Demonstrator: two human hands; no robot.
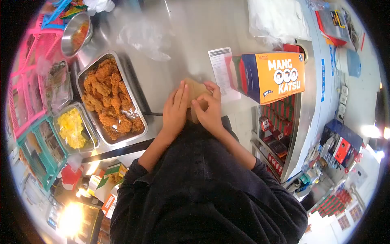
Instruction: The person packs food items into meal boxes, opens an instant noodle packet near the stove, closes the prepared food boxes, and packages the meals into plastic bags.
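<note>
Both my hands are at a folded piece of brown paper at the near edge of the steel counter, close to my body. My left hand lies along its left side, fingers together and pressed on it. On the right side, my right hand grips it with bent fingers and the thumb near the middle. Whether the brown piece is a bag or a thin card box I cannot tell; the hands cover much of it. Just right of it lie a printed receipt and an orange and navy "MANG KATSU" box.
A steel tray of fried chicken stands on the left. Beside it are a clear tub of yellow food, a metal bowl and pink baskets. White plastic bags lie at the back right, above a shelf of packages.
</note>
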